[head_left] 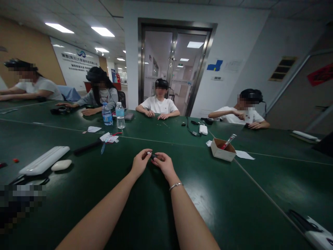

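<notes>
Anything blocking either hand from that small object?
Nothing visible: the left hand and right hand both already have fingers on the small object. The nearby box stands apart, to their right on the table.

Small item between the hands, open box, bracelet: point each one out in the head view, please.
Small item (153, 156): head view, on its dark section.
Open box (221, 153): head view, on its near outer wall.
Bracelet (176, 186): head view, on its band.
</notes>
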Motion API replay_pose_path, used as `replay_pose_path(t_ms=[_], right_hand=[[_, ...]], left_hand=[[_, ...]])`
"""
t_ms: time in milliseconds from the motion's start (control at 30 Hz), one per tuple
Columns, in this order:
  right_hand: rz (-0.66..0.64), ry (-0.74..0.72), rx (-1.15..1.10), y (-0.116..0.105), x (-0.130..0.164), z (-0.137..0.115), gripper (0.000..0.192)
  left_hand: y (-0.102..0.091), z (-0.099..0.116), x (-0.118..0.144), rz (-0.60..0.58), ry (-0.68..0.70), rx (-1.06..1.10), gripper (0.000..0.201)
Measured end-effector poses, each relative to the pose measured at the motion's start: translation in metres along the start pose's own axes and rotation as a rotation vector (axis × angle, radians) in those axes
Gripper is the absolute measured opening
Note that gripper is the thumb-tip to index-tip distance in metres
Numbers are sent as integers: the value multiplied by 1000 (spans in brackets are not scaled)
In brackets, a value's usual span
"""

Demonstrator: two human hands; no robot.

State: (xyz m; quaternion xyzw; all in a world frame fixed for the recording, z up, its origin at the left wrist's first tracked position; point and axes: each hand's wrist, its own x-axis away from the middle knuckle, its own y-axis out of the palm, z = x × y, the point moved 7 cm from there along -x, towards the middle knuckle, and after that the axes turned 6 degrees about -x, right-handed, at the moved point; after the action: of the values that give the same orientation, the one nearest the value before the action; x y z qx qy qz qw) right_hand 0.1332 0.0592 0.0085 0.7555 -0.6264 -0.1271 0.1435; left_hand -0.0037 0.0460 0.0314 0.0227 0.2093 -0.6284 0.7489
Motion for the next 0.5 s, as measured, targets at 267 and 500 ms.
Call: replay_pose_path(t_ms=[267,500], right_hand=[[41,-271,598,3,-2,-13,30],[45,-256,584,1,-5,-5,32]], left_hand=[[0,3,-2,-20,27,-23,26],[-2,-6,-2,-7,2,-36,20]])
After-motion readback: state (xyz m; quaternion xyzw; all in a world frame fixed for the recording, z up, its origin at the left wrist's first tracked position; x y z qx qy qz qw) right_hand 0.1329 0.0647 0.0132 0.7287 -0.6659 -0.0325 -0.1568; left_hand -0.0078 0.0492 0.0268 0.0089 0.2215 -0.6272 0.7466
